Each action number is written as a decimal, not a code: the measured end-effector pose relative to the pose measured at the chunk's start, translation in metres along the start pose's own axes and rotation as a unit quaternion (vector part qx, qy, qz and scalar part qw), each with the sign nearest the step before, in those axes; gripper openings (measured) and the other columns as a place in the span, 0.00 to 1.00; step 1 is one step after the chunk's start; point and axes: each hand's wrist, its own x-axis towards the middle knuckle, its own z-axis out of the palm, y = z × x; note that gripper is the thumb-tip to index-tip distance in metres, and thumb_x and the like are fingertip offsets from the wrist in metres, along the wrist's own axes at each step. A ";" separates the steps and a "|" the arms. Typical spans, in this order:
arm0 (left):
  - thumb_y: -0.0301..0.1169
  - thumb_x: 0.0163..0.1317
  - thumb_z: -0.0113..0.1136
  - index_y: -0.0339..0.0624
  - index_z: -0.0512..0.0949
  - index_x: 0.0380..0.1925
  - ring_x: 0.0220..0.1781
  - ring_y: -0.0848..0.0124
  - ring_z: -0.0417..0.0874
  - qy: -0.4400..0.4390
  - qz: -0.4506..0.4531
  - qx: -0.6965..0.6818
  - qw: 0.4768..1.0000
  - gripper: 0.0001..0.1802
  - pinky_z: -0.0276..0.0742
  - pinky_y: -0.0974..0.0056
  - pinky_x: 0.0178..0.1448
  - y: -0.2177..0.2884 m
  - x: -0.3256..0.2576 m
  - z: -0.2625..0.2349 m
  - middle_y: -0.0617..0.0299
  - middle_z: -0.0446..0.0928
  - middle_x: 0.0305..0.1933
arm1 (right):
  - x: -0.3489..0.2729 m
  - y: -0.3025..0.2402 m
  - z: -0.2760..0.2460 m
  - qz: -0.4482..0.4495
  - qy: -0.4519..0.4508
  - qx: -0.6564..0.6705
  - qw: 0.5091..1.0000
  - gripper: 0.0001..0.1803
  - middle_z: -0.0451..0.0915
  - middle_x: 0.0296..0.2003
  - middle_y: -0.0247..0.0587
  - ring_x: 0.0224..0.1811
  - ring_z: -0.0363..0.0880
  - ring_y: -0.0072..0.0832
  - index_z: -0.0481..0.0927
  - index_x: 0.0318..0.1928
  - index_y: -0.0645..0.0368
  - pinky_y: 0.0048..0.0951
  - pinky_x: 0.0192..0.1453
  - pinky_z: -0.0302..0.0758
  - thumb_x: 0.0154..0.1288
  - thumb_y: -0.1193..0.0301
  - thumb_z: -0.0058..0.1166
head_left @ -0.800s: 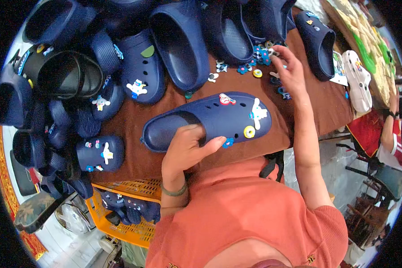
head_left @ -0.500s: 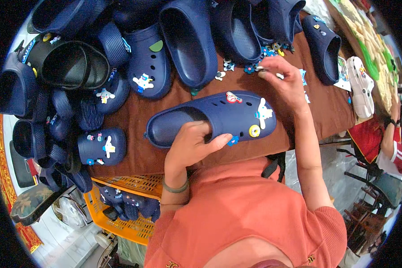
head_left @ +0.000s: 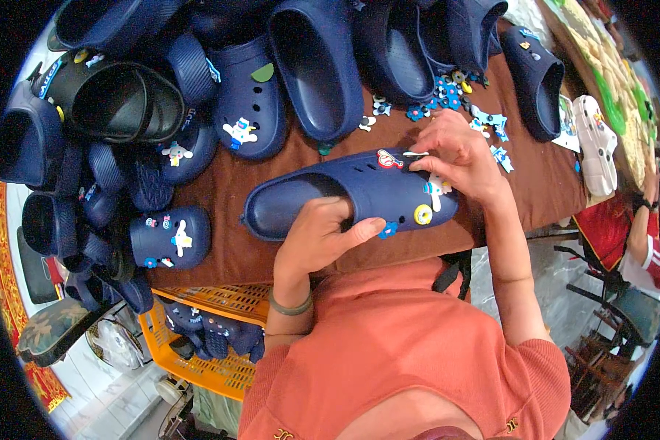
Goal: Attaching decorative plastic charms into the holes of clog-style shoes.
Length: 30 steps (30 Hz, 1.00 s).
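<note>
A navy blue clog [head_left: 375, 195] lies on its side before me, toe to the right. My left hand [head_left: 317, 238] grips it, fingers inside the opening and thumb on the outer face. On its upper sit a red-and-white bat-and-ball charm [head_left: 389, 159], a white character charm [head_left: 435, 192], a yellow ring charm [head_left: 422, 214] and a blue flower charm [head_left: 388, 230]. My right hand [head_left: 456, 155] pinches a small pale charm [head_left: 416, 154] at the upper edge, beside the bat charm. Fingers hide part of it, and I cannot tell whether it touches the clog.
Several loose charms [head_left: 447, 94] lie on the brown cloth [head_left: 539, 172] beyond my right hand. Navy clogs [head_left: 317, 70] crowd the back and left, with a black clog [head_left: 128, 103] among them. A white clog [head_left: 595, 145] stands far right. An orange crate [head_left: 198, 378] holds more clogs below.
My right hand has come nearer, from beside the loose charms to the clog's upper edge, with the small charm in its pinch. The left hand keeps its grip on the clog.
</note>
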 end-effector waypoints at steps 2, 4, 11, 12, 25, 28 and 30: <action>0.48 0.58 0.64 0.35 0.82 0.26 0.23 0.51 0.76 0.013 0.006 -0.013 1.000 0.23 0.68 0.55 0.28 0.000 0.000 0.001 0.44 0.73 0.20 | -0.003 -0.004 0.002 -0.002 0.015 0.003 1.000 0.10 0.82 0.32 0.36 0.40 0.78 0.35 0.84 0.32 0.56 0.36 0.49 0.70 0.49 0.68 0.69; 0.48 0.58 0.65 0.35 0.82 0.25 0.23 0.50 0.76 0.008 0.000 0.007 1.000 0.23 0.68 0.55 0.28 -0.001 0.000 0.000 0.44 0.73 0.20 | -0.003 -0.008 0.003 -0.003 0.031 0.006 1.000 0.09 0.82 0.32 0.36 0.40 0.78 0.35 0.84 0.32 0.56 0.36 0.49 0.70 0.50 0.68 0.69; 0.48 0.57 0.67 0.34 0.80 0.21 0.23 0.49 0.75 0.027 -0.003 -0.004 1.000 0.24 0.67 0.54 0.28 0.009 0.002 0.002 0.43 0.73 0.21 | 0.024 -0.020 0.025 -0.044 0.010 0.023 0.999 0.08 0.82 0.32 0.37 0.40 0.79 0.37 0.83 0.33 0.56 0.37 0.49 0.70 0.53 0.69 0.67; 0.48 0.57 0.67 0.34 0.80 0.21 0.23 0.49 0.75 0.028 -0.004 -0.003 1.000 0.24 0.67 0.54 0.28 0.007 0.001 0.001 0.43 0.73 0.21 | 0.029 -0.019 0.030 -0.055 0.011 0.019 0.998 0.08 0.82 0.33 0.38 0.40 0.79 0.37 0.83 0.33 0.56 0.37 0.49 0.70 0.53 0.69 0.67; 0.41 0.60 0.63 0.38 0.84 0.34 0.30 0.59 0.83 -0.049 0.002 0.051 0.998 0.16 0.75 0.59 0.38 0.005 0.002 -0.005 0.52 0.82 0.28 | 0.031 -0.013 0.034 -0.065 -0.110 0.114 0.985 0.08 0.83 0.36 0.35 0.44 0.77 0.35 0.85 0.39 0.55 0.39 0.59 0.66 0.58 0.74 0.60; 0.46 0.60 0.63 0.36 0.82 0.28 0.29 0.52 0.81 -0.044 0.006 0.048 0.998 0.20 0.74 0.56 0.36 0.005 0.004 -0.004 0.47 0.80 0.26 | 0.027 -0.022 0.035 -0.087 -0.091 0.027 0.992 0.11 0.81 0.35 0.34 0.43 0.77 0.33 0.84 0.40 0.55 0.42 0.62 0.62 0.54 0.76 0.60; 0.50 0.59 0.63 0.34 0.80 0.23 0.28 0.46 0.79 -0.033 0.010 0.041 0.999 0.26 0.72 0.52 0.34 0.005 0.004 -0.002 0.43 0.77 0.23 | 0.024 -0.029 0.034 -0.116 -0.108 -0.070 0.985 0.15 0.79 0.35 0.33 0.45 0.76 0.31 0.84 0.41 0.55 0.46 0.65 0.59 0.50 0.77 0.58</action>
